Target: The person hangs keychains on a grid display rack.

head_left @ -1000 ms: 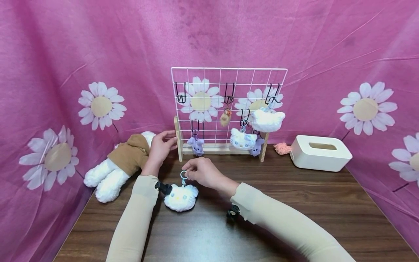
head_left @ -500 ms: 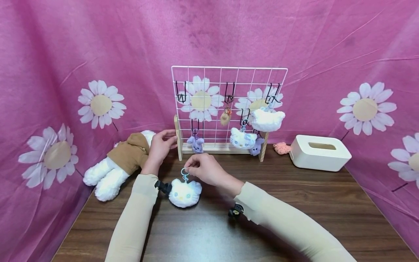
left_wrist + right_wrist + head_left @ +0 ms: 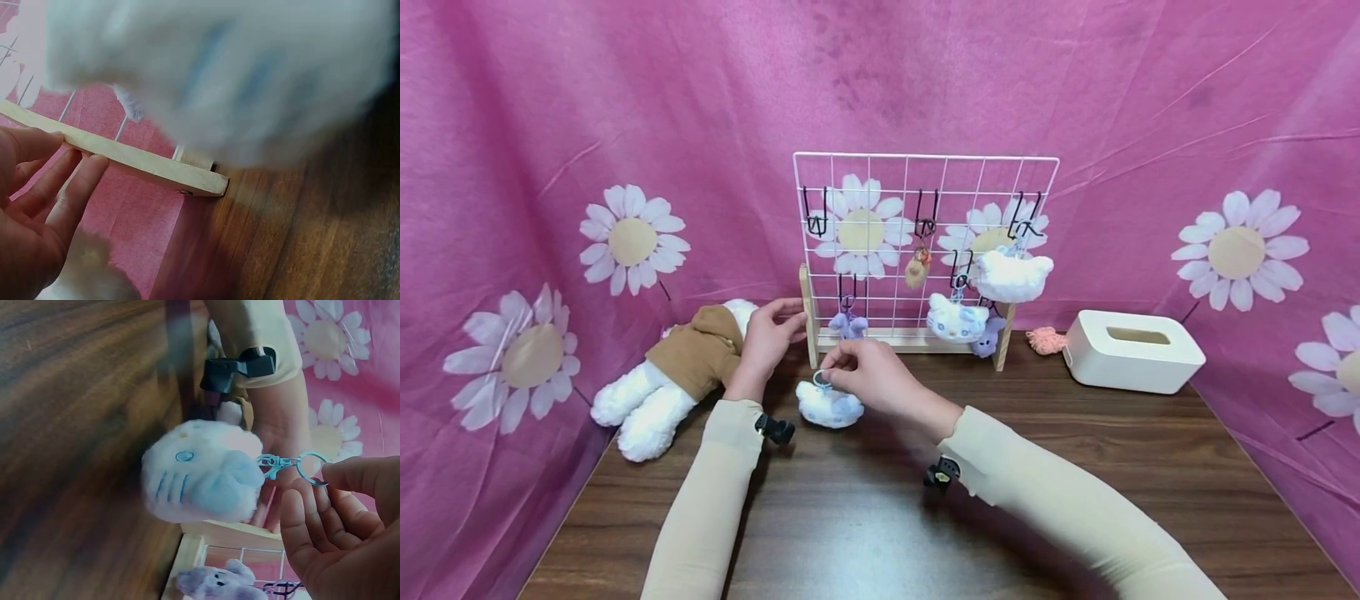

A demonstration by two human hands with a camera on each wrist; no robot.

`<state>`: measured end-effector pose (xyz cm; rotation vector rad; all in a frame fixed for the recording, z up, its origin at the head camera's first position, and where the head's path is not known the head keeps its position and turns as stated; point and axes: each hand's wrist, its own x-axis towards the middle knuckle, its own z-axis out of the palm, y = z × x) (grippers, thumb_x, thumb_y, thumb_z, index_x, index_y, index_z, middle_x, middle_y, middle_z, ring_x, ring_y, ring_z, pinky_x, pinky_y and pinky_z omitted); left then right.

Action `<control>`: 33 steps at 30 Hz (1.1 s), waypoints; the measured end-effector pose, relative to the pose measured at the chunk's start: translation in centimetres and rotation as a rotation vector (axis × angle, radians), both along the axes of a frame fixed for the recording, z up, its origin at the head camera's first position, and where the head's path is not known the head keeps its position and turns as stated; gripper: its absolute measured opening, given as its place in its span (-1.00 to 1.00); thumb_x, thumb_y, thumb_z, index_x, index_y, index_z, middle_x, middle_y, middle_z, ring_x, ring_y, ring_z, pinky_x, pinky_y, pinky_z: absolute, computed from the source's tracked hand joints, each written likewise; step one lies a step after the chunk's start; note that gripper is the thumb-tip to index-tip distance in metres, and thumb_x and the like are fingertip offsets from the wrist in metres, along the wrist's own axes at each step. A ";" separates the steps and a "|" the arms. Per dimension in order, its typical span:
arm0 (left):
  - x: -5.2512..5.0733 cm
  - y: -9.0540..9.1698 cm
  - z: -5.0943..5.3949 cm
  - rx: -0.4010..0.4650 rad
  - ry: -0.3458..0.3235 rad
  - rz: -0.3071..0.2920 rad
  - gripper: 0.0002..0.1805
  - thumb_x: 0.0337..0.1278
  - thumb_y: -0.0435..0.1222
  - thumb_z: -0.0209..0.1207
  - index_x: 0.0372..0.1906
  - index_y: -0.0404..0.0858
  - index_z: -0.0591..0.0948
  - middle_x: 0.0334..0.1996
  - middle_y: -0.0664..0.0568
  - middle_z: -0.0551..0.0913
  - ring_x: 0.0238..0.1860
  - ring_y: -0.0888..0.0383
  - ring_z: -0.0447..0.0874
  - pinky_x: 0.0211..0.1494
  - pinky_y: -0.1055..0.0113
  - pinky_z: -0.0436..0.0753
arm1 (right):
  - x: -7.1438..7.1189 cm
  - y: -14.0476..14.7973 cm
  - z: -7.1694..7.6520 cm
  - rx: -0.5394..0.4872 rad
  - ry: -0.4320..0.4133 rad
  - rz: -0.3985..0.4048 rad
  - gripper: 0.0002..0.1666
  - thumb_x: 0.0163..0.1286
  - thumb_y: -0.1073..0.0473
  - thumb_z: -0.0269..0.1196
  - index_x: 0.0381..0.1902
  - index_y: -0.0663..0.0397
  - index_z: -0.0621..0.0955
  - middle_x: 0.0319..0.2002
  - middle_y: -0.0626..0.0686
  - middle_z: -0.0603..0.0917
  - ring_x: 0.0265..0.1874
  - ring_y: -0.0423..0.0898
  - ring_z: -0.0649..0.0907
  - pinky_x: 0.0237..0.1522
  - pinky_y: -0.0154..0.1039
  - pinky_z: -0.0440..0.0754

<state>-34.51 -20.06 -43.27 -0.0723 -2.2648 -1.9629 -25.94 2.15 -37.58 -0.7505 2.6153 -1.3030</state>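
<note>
My right hand [image 3: 871,377] pinches the pale blue ring of a white plush cat keychain [image 3: 831,407], with a blue bow and clasp. In the right wrist view the plush [image 3: 200,472] hangs from the ring [image 3: 312,469], between thumb and fingers. It is held in front of the rack's left end, near a purple plush keychain [image 3: 848,325] that my right hand partly hides. My left hand [image 3: 767,337] touches the rack's left wooden post [image 3: 809,321] with its fingertips, fingers fairly straight. The blurred plush fills the top of the left wrist view.
The white grid rack [image 3: 925,157] bears black hooks [image 3: 816,223], a small tan charm [image 3: 917,268], white plush keychains [image 3: 957,318] and another purple one [image 3: 988,337]. A white toy in a brown hoodie [image 3: 696,358] lies left; a tissue box [image 3: 1135,354] and coral tassel [image 3: 1045,340] stand right.
My right hand has moved up and toward the rack with the cat keychain, whose face has tipped out of the head view. My left hand stays at the post.
</note>
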 end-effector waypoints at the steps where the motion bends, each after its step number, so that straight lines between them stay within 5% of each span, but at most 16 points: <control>1: 0.0 0.0 0.0 -0.003 -0.001 0.000 -0.58 0.64 -0.40 0.27 0.43 -0.45 0.65 0.32 -0.47 0.70 0.16 -0.08 0.82 0.13 0.36 0.97 | -0.1 0.0 0.2 0.003 0.006 0.000 -0.92 0.57 0.19 0.41 -0.16 -0.01 0.83 -0.27 -0.05 0.85 -0.31 -0.27 0.68 -0.22 -0.41 0.73; 7: -0.1 -0.1 -0.3 -0.008 -0.002 -0.006 -0.58 0.65 -0.39 0.26 0.43 -0.44 0.65 0.32 -0.47 0.70 0.21 -0.16 0.81 0.16 0.32 0.97 | -0.6 -0.5 1.4 0.023 0.045 -0.008 -0.92 0.57 0.17 0.41 -0.17 -0.04 0.83 -0.26 -0.07 0.85 -0.27 -0.25 0.68 -0.19 -0.40 0.72; 16: -0.2 -0.1 -0.5 -0.006 0.010 -0.002 -0.61 0.63 -0.42 0.26 0.40 -0.46 0.67 0.28 -0.47 0.73 -0.04 0.28 0.79 0.04 0.44 0.96 | -1.3 -1.3 4.1 0.035 0.133 -0.016 -0.93 0.57 0.16 0.45 -0.12 0.00 0.84 -0.17 -0.03 0.88 -0.18 -0.20 0.72 -0.07 -0.35 0.74; 24: -0.2 -0.2 -0.4 -0.103 0.012 0.031 -0.60 0.62 -0.35 0.30 0.39 -0.39 0.70 0.24 -0.41 0.78 -0.16 0.39 0.72 -0.18 0.64 0.81 | -1.8 -1.8 6.8 0.011 0.134 -0.014 -0.90 0.59 0.11 0.45 -0.11 0.00 0.83 -0.17 -0.03 0.89 -0.17 -0.19 0.75 -0.07 -0.36 0.75; 33: -0.2 -0.1 -0.1 -0.169 0.054 0.087 -0.66 0.55 -0.44 0.29 0.28 -0.47 0.74 0.17 -0.44 0.80 -0.03 0.11 0.80 -0.08 0.69 0.70 | -2.7 -2.3 9.8 -0.042 0.136 -0.027 -0.91 0.63 0.15 0.42 -0.09 0.02 0.82 -0.15 -0.01 0.87 -0.19 -0.18 0.75 -0.16 -0.41 0.76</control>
